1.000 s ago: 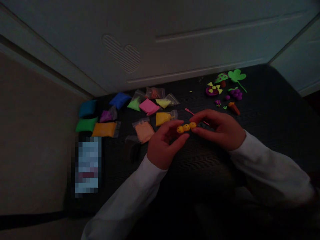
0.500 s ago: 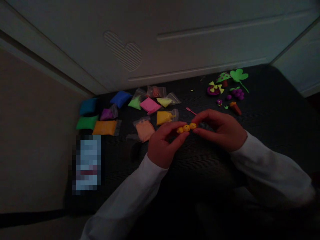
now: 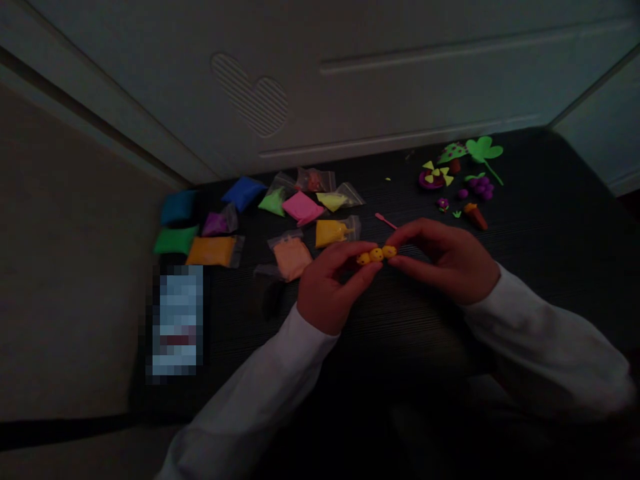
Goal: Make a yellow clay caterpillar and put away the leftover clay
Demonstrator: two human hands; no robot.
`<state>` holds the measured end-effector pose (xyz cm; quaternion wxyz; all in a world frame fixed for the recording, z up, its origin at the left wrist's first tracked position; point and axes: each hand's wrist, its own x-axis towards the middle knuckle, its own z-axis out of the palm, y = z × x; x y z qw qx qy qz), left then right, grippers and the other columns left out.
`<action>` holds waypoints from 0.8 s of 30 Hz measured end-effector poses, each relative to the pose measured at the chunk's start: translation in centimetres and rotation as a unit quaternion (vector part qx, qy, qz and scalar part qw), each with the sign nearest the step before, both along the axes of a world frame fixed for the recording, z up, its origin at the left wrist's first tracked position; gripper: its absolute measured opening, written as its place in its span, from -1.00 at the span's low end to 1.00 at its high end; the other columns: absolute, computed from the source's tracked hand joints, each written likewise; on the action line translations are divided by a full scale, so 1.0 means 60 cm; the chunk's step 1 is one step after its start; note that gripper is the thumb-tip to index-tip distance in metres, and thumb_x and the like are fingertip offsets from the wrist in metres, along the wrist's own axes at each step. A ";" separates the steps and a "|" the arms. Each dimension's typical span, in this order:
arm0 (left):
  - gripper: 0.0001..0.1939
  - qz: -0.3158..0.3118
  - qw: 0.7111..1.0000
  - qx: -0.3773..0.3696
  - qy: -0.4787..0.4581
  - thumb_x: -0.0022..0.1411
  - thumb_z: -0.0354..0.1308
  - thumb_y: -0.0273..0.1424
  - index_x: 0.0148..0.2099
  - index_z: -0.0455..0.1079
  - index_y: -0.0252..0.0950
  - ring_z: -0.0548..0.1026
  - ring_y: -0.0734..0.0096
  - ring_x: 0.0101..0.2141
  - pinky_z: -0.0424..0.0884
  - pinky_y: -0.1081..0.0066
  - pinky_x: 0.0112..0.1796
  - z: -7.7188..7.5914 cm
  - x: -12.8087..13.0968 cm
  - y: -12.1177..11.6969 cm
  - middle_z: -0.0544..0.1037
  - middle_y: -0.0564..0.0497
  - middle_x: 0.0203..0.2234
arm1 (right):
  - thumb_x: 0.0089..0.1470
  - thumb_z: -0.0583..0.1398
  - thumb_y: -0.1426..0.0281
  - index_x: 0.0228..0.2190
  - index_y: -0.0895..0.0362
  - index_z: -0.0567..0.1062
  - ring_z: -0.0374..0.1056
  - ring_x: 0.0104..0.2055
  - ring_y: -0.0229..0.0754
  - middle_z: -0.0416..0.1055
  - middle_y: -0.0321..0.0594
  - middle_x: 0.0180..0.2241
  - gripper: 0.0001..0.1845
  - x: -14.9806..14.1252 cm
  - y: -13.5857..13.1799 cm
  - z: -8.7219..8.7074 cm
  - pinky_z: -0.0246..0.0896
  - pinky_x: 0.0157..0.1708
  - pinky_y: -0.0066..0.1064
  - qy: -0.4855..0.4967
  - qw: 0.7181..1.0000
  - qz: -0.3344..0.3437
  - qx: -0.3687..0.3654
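A short row of yellow clay balls with dark specks (image 3: 377,255) is held up over the dark table between both hands. My left hand (image 3: 327,287) pinches its left part between thumb and fingers. At the right end, the thumb and forefinger of my right hand (image 3: 445,260) close on the last ball. A pink modelling tool (image 3: 386,221) lies on the table just beyond my right fingertips. Behind my left hand rest a bag of yellow clay (image 3: 330,233) and a bag of peach clay (image 3: 291,258).
More clay bags, including a pink one (image 3: 303,208), an orange one (image 3: 213,251) and a blue one (image 3: 243,193), lie to the left. Finished clay pieces stand at the back right: purple grapes (image 3: 483,187), a purple bowl (image 3: 429,181) and a green clover (image 3: 484,150). A white panel (image 3: 400,93) rises behind the table (image 3: 550,220).
The whole view has shifted slightly, so everything sits a little further right. Both hands keep their pinch on the yellow clay balls, with little visible movement.
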<state>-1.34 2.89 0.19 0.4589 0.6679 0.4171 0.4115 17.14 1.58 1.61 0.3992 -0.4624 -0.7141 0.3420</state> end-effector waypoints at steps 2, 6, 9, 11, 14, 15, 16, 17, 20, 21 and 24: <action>-0.75 -0.002 1.000 0.001 0.001 0.03 0.20 -0.40 -0.17 0.42 -0.23 0.48 0.41 -0.29 0.44 0.39 -0.26 0.000 -0.001 0.000 0.51 -0.01 -0.29 | -0.07 0.23 0.36 -0.30 0.09 0.42 0.36 -0.25 -0.25 0.43 -0.28 -0.33 -0.78 0.000 0.000 0.001 0.28 -0.21 -0.40 0.002 1.000 0.000 -0.002; -0.74 -0.003 1.000 -0.001 0.013 0.04 0.19 -0.38 -0.16 0.41 -0.23 0.49 0.37 -0.28 0.44 0.34 -0.24 -0.002 -0.002 -0.001 0.51 -0.02 -0.28 | -0.07 0.22 0.34 -0.29 0.10 0.41 0.37 -0.24 -0.22 0.43 -0.26 -0.32 -0.77 -0.001 0.000 0.002 0.28 -0.19 -0.37 0.001 1.000 -0.005 -0.008; -0.73 -0.002 1.000 0.007 0.024 0.04 0.18 -0.38 -0.15 0.40 -0.24 0.49 0.35 -0.27 0.44 0.31 -0.22 -0.003 -0.002 -0.001 0.51 -0.04 -0.27 | -0.06 0.21 0.33 -0.31 0.11 0.42 0.37 -0.26 -0.23 0.44 -0.25 -0.33 -0.79 0.000 0.002 0.002 0.28 -0.21 -0.38 -0.013 1.000 -0.008 -0.004; -0.69 -0.010 1.000 0.011 0.025 0.03 0.19 -0.39 -0.11 0.37 -0.24 0.49 0.35 -0.26 0.43 0.31 -0.20 -0.004 -0.002 0.001 0.50 -0.04 -0.24 | -0.06 0.21 0.33 -0.31 0.12 0.42 0.37 -0.28 -0.23 0.44 -0.25 -0.33 -0.79 0.002 0.004 0.002 0.28 -0.21 -0.38 -0.030 0.999 -0.014 -0.001; -0.63 -0.021 1.000 0.010 0.019 0.02 0.19 -0.43 -0.06 0.32 -0.25 0.49 0.39 -0.26 0.44 0.36 -0.21 -0.005 -0.003 0.004 0.48 -0.03 -0.20 | -0.07 0.21 0.33 -0.31 0.13 0.43 0.37 -0.28 -0.22 0.45 -0.25 -0.34 -0.79 0.004 0.008 0.002 0.26 -0.19 -0.35 -0.056 0.998 -0.025 0.002; -0.64 -0.021 0.999 0.010 0.023 0.03 0.19 -0.43 -0.07 0.32 -0.26 0.49 0.40 -0.27 0.44 0.38 -0.23 -0.005 -0.004 0.005 0.49 -0.02 -0.22 | -0.06 0.21 0.33 -0.31 0.13 0.43 0.37 -0.28 -0.22 0.45 -0.25 -0.34 -0.79 0.004 0.009 0.002 0.26 -0.18 -0.34 -0.061 0.998 -0.027 0.001; -0.65 -0.019 0.999 0.011 0.030 0.03 0.18 -0.44 -0.08 0.32 -0.27 0.49 0.41 -0.29 0.44 0.40 -0.24 -0.006 -0.004 0.007 0.49 -0.02 -0.24 | -0.06 0.21 0.33 -0.31 0.14 0.43 0.37 -0.28 -0.22 0.45 -0.24 -0.33 -0.79 0.004 0.010 0.001 0.26 -0.17 -0.33 -0.063 0.998 -0.025 -0.001; -0.68 -0.017 0.999 0.013 0.038 0.04 0.17 -0.43 -0.10 0.33 -0.28 0.49 0.42 -0.30 0.44 0.41 -0.25 -0.006 -0.005 0.008 0.50 -0.01 -0.26 | -0.06 0.20 0.33 -0.31 0.14 0.43 0.37 -0.27 -0.22 0.45 -0.24 -0.33 -0.79 0.005 0.011 0.001 0.26 -0.16 -0.33 -0.062 0.998 -0.023 -0.003; -0.72 -0.006 0.996 0.036 0.076 0.05 0.16 -0.41 -0.14 0.33 -0.31 0.49 0.45 -0.36 0.43 0.43 -0.30 -0.005 -0.006 0.010 0.51 -0.01 -0.31 | -0.07 0.21 0.33 -0.25 0.14 0.41 0.36 -0.23 -0.20 0.44 -0.21 -0.28 -0.71 0.008 0.013 -0.002 0.27 -0.16 -0.31 -0.059 0.998 -0.024 -0.007; -0.73 0.003 0.993 0.058 0.100 0.06 0.16 -0.40 -0.14 0.33 -0.31 0.48 0.45 -0.37 0.43 0.44 -0.32 -0.004 -0.006 0.011 0.51 -0.01 -0.32 | -0.07 0.22 0.33 -0.22 0.14 0.39 0.36 -0.21 -0.19 0.43 -0.20 -0.26 -0.68 0.010 0.014 -0.003 0.28 -0.17 -0.30 -0.060 0.998 -0.033 -0.007; -0.77 0.033 0.962 0.178 0.203 0.07 0.14 -0.38 -0.18 0.35 -0.32 0.45 0.39 -0.34 0.39 0.38 -0.31 -0.004 -0.007 0.011 0.51 -0.03 -0.32 | -0.07 0.21 0.34 -0.18 0.09 0.37 0.36 -0.20 -0.17 0.42 -0.21 -0.23 -0.65 0.019 0.019 -0.006 0.30 -0.18 -0.27 -0.054 0.996 -0.071 0.001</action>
